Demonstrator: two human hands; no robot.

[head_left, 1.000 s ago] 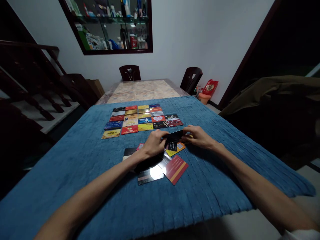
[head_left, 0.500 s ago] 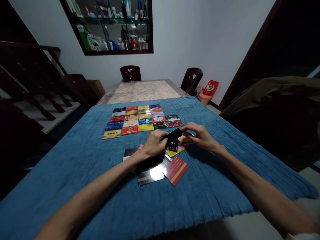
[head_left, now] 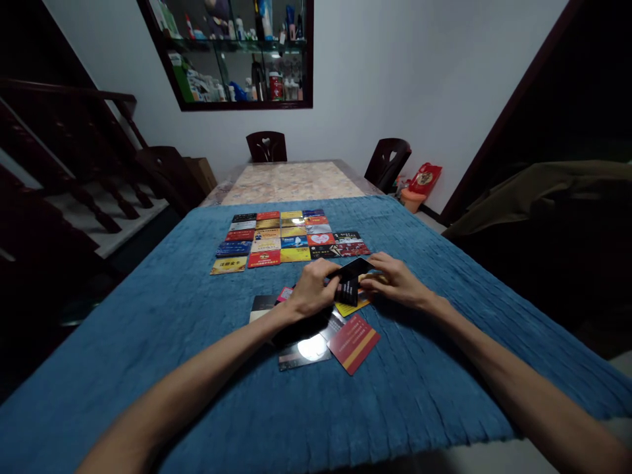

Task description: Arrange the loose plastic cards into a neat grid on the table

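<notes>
Black card (head_left: 356, 267) tilted over the loose card pile (head_left: 336, 321), left hand (head_left: 316, 288) pinching its left end; right hand (head_left: 394, 280) at the other end, can't tell if gripping. Risk: uneven pull could flip it; low left wrist (head_left: 290, 311) could drag pile askew.

I've got the left hand (head_left: 313, 286) at the black card's (head_left: 356, 268) left end, knuckles up, thumb and curled fingers pinching; the right hand (head_left: 397, 280) is at the card's right end, fingers bent, tips at its edge, grip unclear to me; my bare left forearm (head_left: 197, 372) slants in from the card's near left, my right forearm (head_left: 508, 368) from its near right.
</notes>
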